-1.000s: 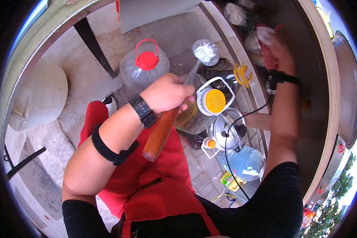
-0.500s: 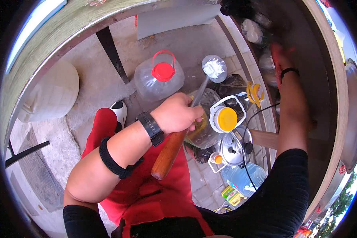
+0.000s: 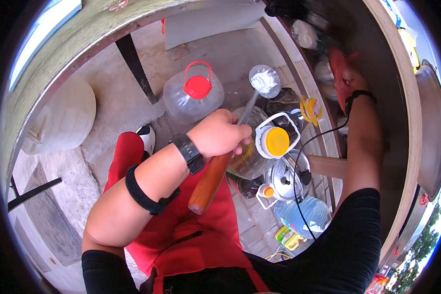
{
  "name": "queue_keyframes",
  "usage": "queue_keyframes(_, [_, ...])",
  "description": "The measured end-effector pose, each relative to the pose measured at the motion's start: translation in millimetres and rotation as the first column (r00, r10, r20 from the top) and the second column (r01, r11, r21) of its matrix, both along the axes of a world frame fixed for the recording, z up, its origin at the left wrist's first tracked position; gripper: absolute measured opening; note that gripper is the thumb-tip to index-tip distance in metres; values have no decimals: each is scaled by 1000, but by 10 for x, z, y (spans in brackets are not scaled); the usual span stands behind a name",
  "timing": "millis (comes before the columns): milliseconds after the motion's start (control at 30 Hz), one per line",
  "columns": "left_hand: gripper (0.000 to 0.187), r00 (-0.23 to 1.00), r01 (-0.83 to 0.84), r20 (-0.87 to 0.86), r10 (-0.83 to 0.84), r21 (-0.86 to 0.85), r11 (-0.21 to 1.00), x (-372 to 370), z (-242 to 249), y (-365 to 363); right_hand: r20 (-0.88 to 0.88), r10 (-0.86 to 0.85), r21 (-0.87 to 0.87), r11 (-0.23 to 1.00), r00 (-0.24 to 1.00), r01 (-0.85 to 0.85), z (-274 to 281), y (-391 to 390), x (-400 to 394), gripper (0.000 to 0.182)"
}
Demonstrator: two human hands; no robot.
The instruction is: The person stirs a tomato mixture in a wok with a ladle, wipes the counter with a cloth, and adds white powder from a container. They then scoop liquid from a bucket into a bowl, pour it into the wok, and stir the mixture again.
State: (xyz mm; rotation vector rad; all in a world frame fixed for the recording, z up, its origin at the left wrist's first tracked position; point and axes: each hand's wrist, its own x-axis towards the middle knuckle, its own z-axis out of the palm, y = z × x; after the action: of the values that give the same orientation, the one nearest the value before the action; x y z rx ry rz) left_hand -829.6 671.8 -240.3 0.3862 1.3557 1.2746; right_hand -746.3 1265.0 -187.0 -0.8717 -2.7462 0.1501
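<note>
My left hand [image 3: 219, 134] grips a long ladle [image 3: 214, 174] by its wooden handle. The ladle's metal bowl [image 3: 264, 81] points away from me and holds a heap of white powder. My right hand [image 3: 344, 78] reaches into the dark shelf under the counter and seems to close on something red, blurred and partly hidden. A black watch sits on my left wrist and a black band on my right wrist.
On the ground stand a clear jug with a red cap [image 3: 193, 95], an oil jug with a yellow cap [image 3: 274, 141], a metal pot lid [image 3: 285, 172] and a water bottle [image 3: 304, 215]. The wooden counter edge [image 3: 407, 122] runs along the right. A pale sack [image 3: 59, 117] lies left.
My right hand has drawn back a little from deep in the shelf, carrying the red thing. My left hand and the ladle have stayed almost still.
</note>
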Motion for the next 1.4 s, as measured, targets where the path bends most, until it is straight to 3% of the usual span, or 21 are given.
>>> queue_keyframes(167, [25, 1000, 14, -11, -14, 15, 1000, 8, 47, 55, -42, 155, 41, 987, 987, -154, 404, -288, 142, 29])
queue_keyframes(267, [26, 999, 3, 32, -4, 16, 1000, -2, 29, 82, -133, 325, -32, 943, 936, -332, 660, -826, 37, 28])
queue_keyframes(333, [27, 999, 19, 29, -19, 19, 1000, -14, 62, 96, -235, 463, -172, 846, 855, -505, 681, -1185, -43, 28])
queue_keyframes(400, [28, 1000, 24, 19, -24, 13, 1000, -18, 42, 117, -344, 552, -402, 645, 760, -650, 463, -1408, -216, 28])
queue_keyframes(433, [28, 1000, 25, 16, -25, 9, 1000, -14, 32, 114, -367, 540, -531, 547, 757, -647, 267, -1500, -304, 28])
queue_keyframes(500, [28, 1000, 20, -11, -20, 17, 1000, -22, 39, 96, -207, 391, -837, 404, 897, -369, -364, -1378, -747, 30])
queue_keyframes(533, [28, 1000, 15, -25, -15, 22, 1000, -37, 41, 88, -88, 447, -804, 496, 890, -329, -468, -1651, -763, 31])
queue_keyframes(600, [28, 999, 24, -27, -23, 29, 999, -37, 28, 75, 113, 321, -819, 565, 940, -94, -782, -2157, -870, 31])
queue_keyframes(633, [28, 999, 25, -27, -24, 33, 999, -37, 37, 68, 210, 150, -854, 509, 966, 106, -938, -2308, -938, 31])
queue_keyframes(767, [29, 997, 39, -71, -36, 36, 999, -49, 49, 18, 206, 196, -702, 712, 959, 5, -1078, -2386, -983, 38])
queue_keyframes(800, [29, 996, 40, -77, -38, 30, 999, -52, 48, 20, 217, 256, -708, 706, 942, -29, -1111, -2252, -1027, 45])
queue_keyframes(900, [28, 993, 66, -100, -65, 14, 998, -56, 41, 65, 281, 204, -427, 902, 938, -68, -1128, -2205, -1054, 48])
queue_keyframes(933, [28, 991, 76, -109, -75, 6, 997, -57, 29, 82, 192, 203, -381, 917, 960, -118, -1265, -2140, -1022, 52])
queue_keyframes(1033, [27, 994, 63, -95, -59, 32, 998, -38, -18, 120, 262, 159, -482, 876, 952, -13, -1132, -2431, -939, 53])
queue_keyframes(1067, [27, 994, 59, -89, -56, 33, 998, -29, -21, 120, 306, 277, -446, 887, 911, -120, -1144, -2405, -898, 46])
queue_keyframes(1167, [27, 997, 43, -72, -40, 42, 998, -16, -22, 112, 197, 309, -627, 769, 930, -122, -1029, -2239, -861, 38])
queue_keyframes(1267, [27, 996, 55, -76, -51, 55, 997, -33, -17, 131, 3, 104, -685, 724, 995, -73, -573, -2064, -716, 28])
queue_keyframes(1333, [25, 999, 19, -41, -18, 38, 999, -11, 8, 120, -69, 23, -544, 837, 997, -57, -281, -1588, -566, 23])
queue_keyframes(1400, [24, 1000, -8, -20, 9, 50, 999, 1, 49, 82, -384, 19, -691, 658, 923, -301, 100, -1100, -347, 24])
